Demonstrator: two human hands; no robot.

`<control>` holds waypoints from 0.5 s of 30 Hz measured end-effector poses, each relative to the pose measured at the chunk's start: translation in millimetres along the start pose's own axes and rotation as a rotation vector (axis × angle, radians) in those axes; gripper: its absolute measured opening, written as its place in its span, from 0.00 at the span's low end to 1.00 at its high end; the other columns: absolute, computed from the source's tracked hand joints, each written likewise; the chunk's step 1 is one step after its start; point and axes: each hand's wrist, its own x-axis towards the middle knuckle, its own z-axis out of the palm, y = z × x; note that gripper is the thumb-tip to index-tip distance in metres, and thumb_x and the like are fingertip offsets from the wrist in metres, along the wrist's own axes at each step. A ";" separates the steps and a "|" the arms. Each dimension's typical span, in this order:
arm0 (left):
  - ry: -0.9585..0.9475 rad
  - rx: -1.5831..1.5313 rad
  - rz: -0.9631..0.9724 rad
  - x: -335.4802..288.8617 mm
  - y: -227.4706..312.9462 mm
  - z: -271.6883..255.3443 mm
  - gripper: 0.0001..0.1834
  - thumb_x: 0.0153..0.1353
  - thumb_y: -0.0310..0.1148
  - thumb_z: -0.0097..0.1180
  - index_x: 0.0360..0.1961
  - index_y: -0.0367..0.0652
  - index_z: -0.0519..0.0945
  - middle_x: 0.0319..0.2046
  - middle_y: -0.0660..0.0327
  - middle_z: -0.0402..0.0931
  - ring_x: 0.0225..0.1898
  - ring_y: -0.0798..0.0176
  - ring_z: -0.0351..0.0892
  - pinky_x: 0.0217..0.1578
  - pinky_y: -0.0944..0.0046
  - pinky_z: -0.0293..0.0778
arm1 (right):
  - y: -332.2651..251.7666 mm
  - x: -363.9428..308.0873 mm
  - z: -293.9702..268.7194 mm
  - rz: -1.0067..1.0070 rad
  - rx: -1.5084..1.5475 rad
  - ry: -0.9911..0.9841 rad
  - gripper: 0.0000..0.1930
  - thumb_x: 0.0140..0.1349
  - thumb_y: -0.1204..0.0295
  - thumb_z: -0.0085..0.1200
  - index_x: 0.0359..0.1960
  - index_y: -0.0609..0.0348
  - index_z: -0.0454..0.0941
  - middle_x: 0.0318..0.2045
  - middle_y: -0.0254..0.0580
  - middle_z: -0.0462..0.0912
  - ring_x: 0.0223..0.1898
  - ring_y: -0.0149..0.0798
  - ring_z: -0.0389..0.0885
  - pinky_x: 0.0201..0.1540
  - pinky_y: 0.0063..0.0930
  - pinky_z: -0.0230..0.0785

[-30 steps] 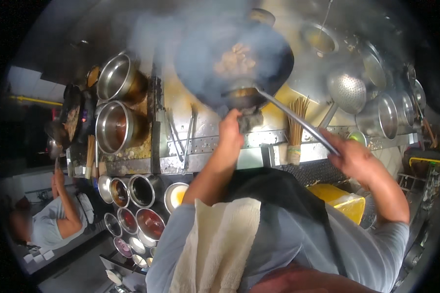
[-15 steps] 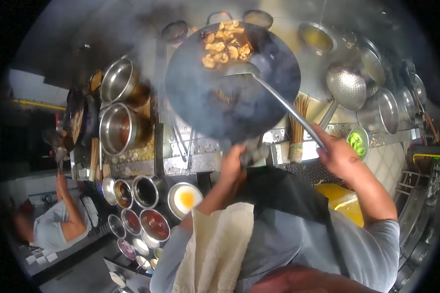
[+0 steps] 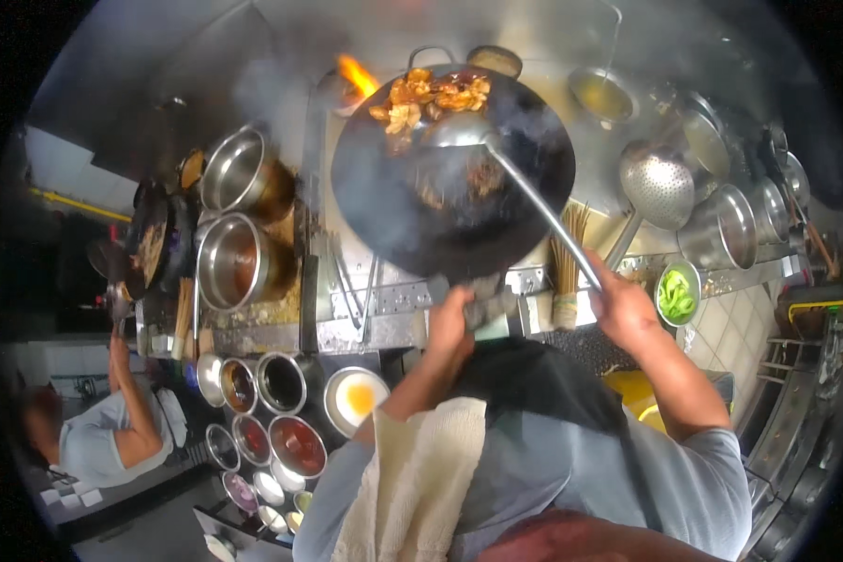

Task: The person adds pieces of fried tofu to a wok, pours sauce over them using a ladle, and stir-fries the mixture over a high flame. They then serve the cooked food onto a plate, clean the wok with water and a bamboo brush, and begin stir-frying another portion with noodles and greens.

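The right hand (image 3: 620, 304) is closed around the end of the long handle of a steel ladle (image 3: 538, 203), with no gap seen between fingers and shaft. The left hand (image 3: 448, 328) is curled at a grey cloth (image 3: 489, 298) beside the near rim of the wok (image 3: 370, 201); the grasp appears firm, but whether a wok handle is held through the cloth cannot be told. The browned food pieces (image 3: 431, 101) are gathered against the far wall of the wok, just beyond the ladle bowl, and dark residue is spread across the bottom. For an even result, the ladle bowl should be kept low along the metal and the pieces worked in broad strokes, so that none is left to scorch. The near rim should be steadied throughout, and the cloth should be kept thick between skin and hot metal. Since a flame (image 3: 356, 77) rises at the far left rim, bare forearms and loose cloth should be kept clear of that side. Around the wok, on the steel surface (image 3: 401, 300), a bundle of thin sticks (image 3: 566, 295) is placed near the right hand, with a perforated skimmer (image 3: 660, 192) farther right and a bowl of green pieces (image 3: 696, 292) nearby.
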 end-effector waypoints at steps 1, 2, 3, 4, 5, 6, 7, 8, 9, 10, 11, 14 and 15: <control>0.047 0.093 -0.075 17.4 19.3 5.0 0.17 0.63 0.33 0.55 0.49 0.32 0.78 0.43 0.51 0.82 0.41 0.50 0.86 0.44 0.54 0.83 | -0.5 -13.4 -5.4 0.012 0.082 0.017 0.36 0.63 0.74 0.54 0.74 0.50 0.59 0.42 0.65 0.84 0.43 0.64 0.84 0.49 0.52 0.77; -0.121 -0.260 -0.029 26.1 32.3 23.1 0.16 0.63 0.35 0.55 0.47 0.34 0.77 0.40 0.52 0.82 0.39 0.53 0.86 0.41 0.53 0.83 | 0.7 -20.2 -8.1 0.021 0.164 0.034 0.36 0.62 0.75 0.56 0.73 0.51 0.61 0.41 0.65 0.84 0.44 0.63 0.84 0.50 0.50 0.77; -0.129 -0.154 -0.036 20.1 55.9 43.6 0.15 0.63 0.35 0.54 0.44 0.34 0.77 0.39 0.51 0.82 0.38 0.53 0.86 0.41 0.50 0.84 | 6.7 -27.7 -6.8 0.039 0.164 0.024 0.36 0.62 0.75 0.56 0.73 0.51 0.61 0.41 0.65 0.84 0.44 0.63 0.84 0.50 0.50 0.77; -0.101 -0.103 -0.034 17.6 72.7 58.7 0.14 0.62 0.34 0.54 0.44 0.34 0.77 0.39 0.50 0.82 0.38 0.50 0.86 0.41 0.47 0.84 | 10.7 -32.3 -5.6 0.051 0.227 0.064 0.35 0.61 0.76 0.57 0.73 0.52 0.62 0.41 0.66 0.84 0.44 0.63 0.84 0.50 0.49 0.77; -0.091 -0.110 -0.032 36.1 73.9 54.6 0.14 0.62 0.34 0.54 0.44 0.34 0.77 0.39 0.50 0.82 0.38 0.50 0.86 0.41 0.47 0.84 | 10.4 -33.4 -4.2 0.047 0.292 0.102 0.35 0.60 0.76 0.57 0.72 0.53 0.64 0.41 0.66 0.84 0.44 0.63 0.84 0.51 0.47 0.77; -0.106 -0.176 -0.035 63.8 69.1 44.1 0.14 0.61 0.33 0.54 0.44 0.34 0.77 0.39 0.50 0.82 0.38 0.49 0.86 0.42 0.47 0.84 | 10.5 -24.3 -3.7 0.139 0.308 0.059 0.34 0.62 0.74 0.57 0.72 0.54 0.64 0.42 0.65 0.85 0.44 0.63 0.85 0.49 0.44 0.78; -0.118 -0.239 -0.034 86.3 65.6 34.0 0.14 0.61 0.33 0.54 0.44 0.34 0.77 0.39 0.51 0.82 0.39 0.48 0.86 0.44 0.46 0.84 | 1.1 -5.5 -9.5 0.124 0.309 0.051 0.34 0.62 0.74 0.57 0.72 0.54 0.64 0.42 0.65 0.85 0.44 0.63 0.85 0.49 0.44 0.78; -0.090 -0.217 -0.022 98.2 66.4 27.4 0.16 0.63 0.36 0.57 0.46 0.34 0.77 0.42 0.51 0.83 0.42 0.47 0.86 0.46 0.46 0.83 | -15.5 20.4 -17.0 0.246 0.385 -0.048 0.34 0.63 0.72 0.56 0.72 0.54 0.63 0.43 0.64 0.85 0.44 0.63 0.85 0.48 0.43 0.78; -0.089 -0.218 -0.023 99.5 66.6 26.3 0.16 0.63 0.36 0.57 0.46 0.34 0.77 0.42 0.51 0.83 0.42 0.47 0.86 0.46 0.46 0.83 | -21.9 44.4 -24.9 0.377 0.456 -0.144 0.34 0.64 0.70 0.55 0.73 0.54 0.62 0.44 0.63 0.85 0.44 0.63 0.86 0.48 0.43 0.78; -0.076 -0.244 -0.013 96.6 64.4 30.8 0.17 0.65 0.38 0.58 0.46 0.34 0.77 0.43 0.51 0.83 0.44 0.47 0.86 0.51 0.44 0.80 | -5.9 69.8 -10.9 0.244 0.403 -0.028 0.33 0.64 0.68 0.54 0.73 0.54 0.62 0.44 0.63 0.85 0.44 0.63 0.85 0.48 0.43 0.78; -0.065 -0.267 0.000 93.3 63.7 35.0 0.19 0.67 0.41 0.58 0.46 0.33 0.77 0.43 0.52 0.84 0.45 0.46 0.85 0.57 0.41 0.77 | 11.7 97.7 4.5 0.110 0.348 0.090 0.33 0.65 0.67 0.53 0.73 0.55 0.62 0.44 0.62 0.85 0.44 0.63 0.85 0.48 0.44 0.77; -0.117 -0.403 -0.022 38.4 82.4 58.3 0.26 0.70 0.51 0.55 0.50 0.34 0.76 0.48 0.53 0.82 0.47 0.50 0.84 0.63 0.37 0.70 | 10.7 159.8 7.2 0.300 0.422 -0.036 0.32 0.65 0.68 0.52 0.72 0.55 0.63 0.45 0.64 0.84 0.47 0.65 0.83 0.51 0.48 0.75; -0.119 -0.403 -0.014 38.0 81.5 45.7 0.26 0.70 0.51 0.55 0.50 0.34 0.76 0.48 0.53 0.82 0.47 0.50 0.84 0.63 0.37 0.70 | 13.5 170.1 11.9 0.154 0.330 -0.029 0.32 0.64 0.69 0.51 0.72 0.55 0.63 0.45 0.64 0.84 0.46 0.64 0.83 0.50 0.49 0.74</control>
